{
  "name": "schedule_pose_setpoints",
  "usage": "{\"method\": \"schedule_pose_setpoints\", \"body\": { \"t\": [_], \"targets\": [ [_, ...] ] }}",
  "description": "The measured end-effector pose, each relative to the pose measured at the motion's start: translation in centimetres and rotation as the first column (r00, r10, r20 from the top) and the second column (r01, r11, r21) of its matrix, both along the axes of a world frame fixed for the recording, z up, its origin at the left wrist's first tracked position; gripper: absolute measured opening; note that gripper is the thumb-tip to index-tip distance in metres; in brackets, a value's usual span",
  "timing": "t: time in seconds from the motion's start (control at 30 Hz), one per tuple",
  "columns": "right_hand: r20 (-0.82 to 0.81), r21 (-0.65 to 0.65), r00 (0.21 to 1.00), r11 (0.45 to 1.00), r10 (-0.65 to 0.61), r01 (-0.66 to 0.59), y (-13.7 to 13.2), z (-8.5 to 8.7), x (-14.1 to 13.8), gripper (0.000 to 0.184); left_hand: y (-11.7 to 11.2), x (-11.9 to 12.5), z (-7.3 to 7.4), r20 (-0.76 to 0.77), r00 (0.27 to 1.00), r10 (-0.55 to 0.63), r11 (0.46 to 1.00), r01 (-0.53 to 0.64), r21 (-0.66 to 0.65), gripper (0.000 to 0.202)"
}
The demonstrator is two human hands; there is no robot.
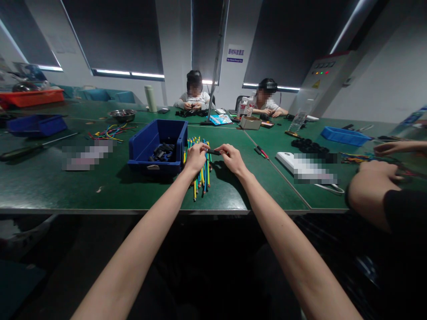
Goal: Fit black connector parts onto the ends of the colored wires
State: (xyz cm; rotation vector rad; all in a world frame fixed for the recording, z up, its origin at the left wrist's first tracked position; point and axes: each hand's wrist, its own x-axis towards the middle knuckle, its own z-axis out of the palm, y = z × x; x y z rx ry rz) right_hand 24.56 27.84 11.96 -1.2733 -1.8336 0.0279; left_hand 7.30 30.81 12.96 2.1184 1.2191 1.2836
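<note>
Between my two hands is a short black tube-like piece [214,152], lying roughly level just above the table. My left hand [197,156] pinches its left end, and my right hand [232,158] pinches the other end. Under and around my left hand lies a bundle of cut yellow, green and blue wires [201,180], their ends toward me. Just left of that stands a blue bin [158,166] with small black parts [162,152] in it. Whether a wire sits inside the black piece, I cannot tell.
Left lie a screwdriver [40,146], loose coloured wires [111,131] and a metal bowl [122,116]. Right are a white device [286,161] with a strap and a blue tray [345,136]. A co-worker's arm [373,182] reaches in at right; two people sit opposite.
</note>
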Motion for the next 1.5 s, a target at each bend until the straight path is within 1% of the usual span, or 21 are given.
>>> {"method": "schedule_pose_setpoints", "body": {
  "t": [0.17, 0.33, 0.53, 0.73, 0.87, 1.0, 1.27, 1.5],
  "targets": [
    [-0.004, 0.020, 1.000, 1.000, 0.014, -0.014, -0.24, 0.14, -0.22, 0.025, 0.04, -0.01, -0.02, 0.002, 1.000, 0.000, 1.000, 0.000, 0.002, 0.025],
    [0.058, 0.021, 0.998, 0.999, 0.029, -0.030, -0.41, 0.20, -0.43, 0.018, -0.05, -0.02, 0.07, 0.013, 1.000, 0.008, 1.000, -0.008, -0.001, 0.025],
    [0.007, 0.004, 0.999, 0.999, 0.048, -0.048, -0.36, -0.03, -0.30, 0.017, 0.07, 0.08, 0.04, 0.045, 0.999, 0.002, 1.000, -0.001, -0.013, 0.020],
    [0.094, 0.009, 0.995, 1.000, -0.015, 0.015, -0.35, 0.09, -0.36, 0.024, 0.17, 0.12, -0.02, 0.036, 0.999, -0.012, 1.000, 0.013, -0.012, 0.019],
    [0.133, 0.011, 0.991, 1.000, -0.031, 0.029, -0.36, 0.10, -0.42, 0.025, 0.09, 0.10, 0.03, 0.022, 1.000, -0.002, 1.000, 0.002, -0.004, 0.019],
    [0.179, 0.001, 0.983, 0.999, -0.040, 0.041, -0.55, 0.14, -0.55, 0.022, 0.03, 0.10, 0.04, -0.016, 1.000, 0.022, 1.000, -0.022, 0.012, 0.020],
    [0.287, -0.029, 0.956, 0.997, -0.057, 0.068, -0.86, 0.25, -0.53, 0.014, -0.25, 0.20, 0.24, -0.066, 0.997, 0.045, 0.999, -0.046, -0.018, 0.020],
    [0.321, -0.033, 0.946, 0.998, -0.047, 0.061, -0.80, 0.15, -0.20, 0.010, -0.33, 0.23, 0.28, -0.097, 0.994, 0.051, 0.998, -0.054, -0.034, 0.021]
  ]
}}
